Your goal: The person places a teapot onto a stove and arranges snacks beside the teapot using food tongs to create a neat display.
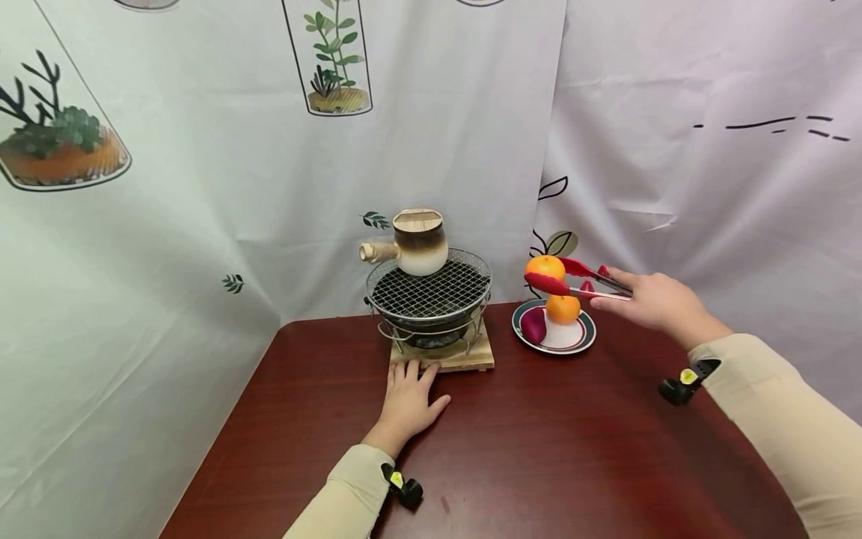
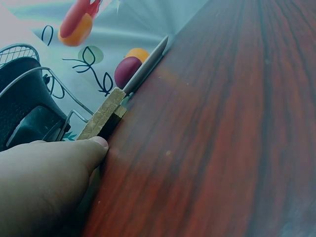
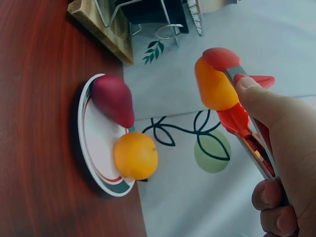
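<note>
My right hand (image 1: 663,303) grips red-tipped metal tongs (image 3: 256,138). Between their red heads an orange (image 1: 544,267) is pinched, raised above the plate (image 1: 584,344). On that plate lie a second orange (image 3: 136,155) and a dark purple, smooth-skinned item (image 3: 112,98) that looks like an eggplant or onion. My left hand (image 1: 407,404) lies with spread, straight fingers at the front edge of a wooden board (image 1: 471,361). A round grill (image 1: 431,299) with a wire mesh top stands on this board. The left wrist view shows the thumb beside the board (image 2: 104,113).
A brown-and-white pot (image 1: 423,251) with a wooden lid and side handle sits on the back left of the mesh. The dark red wooden table (image 1: 525,449) meets a printed white curtain (image 1: 471,135) behind and at the left.
</note>
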The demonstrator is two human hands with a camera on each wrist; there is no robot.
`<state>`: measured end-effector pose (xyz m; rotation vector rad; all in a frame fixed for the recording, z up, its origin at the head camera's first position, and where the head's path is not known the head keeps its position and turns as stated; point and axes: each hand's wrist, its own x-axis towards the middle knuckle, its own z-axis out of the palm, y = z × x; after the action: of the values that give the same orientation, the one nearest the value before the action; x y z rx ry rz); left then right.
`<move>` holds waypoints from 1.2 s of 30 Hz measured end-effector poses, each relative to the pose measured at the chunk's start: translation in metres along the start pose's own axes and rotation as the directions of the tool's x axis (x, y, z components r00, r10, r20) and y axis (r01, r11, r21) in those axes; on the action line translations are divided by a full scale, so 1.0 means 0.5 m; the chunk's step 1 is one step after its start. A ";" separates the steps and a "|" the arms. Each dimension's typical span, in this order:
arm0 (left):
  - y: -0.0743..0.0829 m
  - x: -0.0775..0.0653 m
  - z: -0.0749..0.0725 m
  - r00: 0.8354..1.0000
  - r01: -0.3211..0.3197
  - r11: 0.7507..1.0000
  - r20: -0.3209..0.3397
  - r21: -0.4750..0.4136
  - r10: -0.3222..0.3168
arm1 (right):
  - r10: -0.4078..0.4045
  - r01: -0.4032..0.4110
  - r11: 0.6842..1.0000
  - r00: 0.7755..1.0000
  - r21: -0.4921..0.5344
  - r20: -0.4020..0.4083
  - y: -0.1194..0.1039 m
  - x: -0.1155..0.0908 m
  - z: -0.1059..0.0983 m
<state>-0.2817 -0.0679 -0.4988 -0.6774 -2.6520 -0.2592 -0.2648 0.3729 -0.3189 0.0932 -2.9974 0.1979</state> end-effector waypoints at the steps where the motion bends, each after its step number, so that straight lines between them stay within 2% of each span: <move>1: 0.000 0.000 0.000 1.000 0.000 1.000 0.001 0.000 0.000 | 0.003 -0.003 1.000 1.000 -0.002 0.003 -0.002 0.002 -0.003; 7: 0.001 0.001 -0.001 1.000 -0.003 1.000 -0.006 -0.004 0.003 | 0.015 -0.015 1.000 1.000 0.001 0.017 -0.021 0.014 -0.015; 19: 0.001 0.000 -0.002 1.000 0.003 1.000 -0.012 -0.001 -0.003 | 0.002 -0.002 1.000 1.000 0.012 -0.018 -0.060 0.041 -0.026; 26: -0.001 0.002 0.008 1.000 0.005 1.000 0.002 0.004 -0.005 | 0.003 -0.003 1.000 1.000 0.010 -0.019 -0.084 0.054 -0.033; 36: 0.002 -0.001 -0.001 1.000 0.010 1.000 0.006 -0.003 -0.010 | -0.037 0.037 0.999 0.999 0.005 -0.016 -0.118 0.078 -0.035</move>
<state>-0.2808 -0.0674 -0.4986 -0.6668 -2.6620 -0.2649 -0.2967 0.3146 -0.2886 0.1464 -2.9767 0.2013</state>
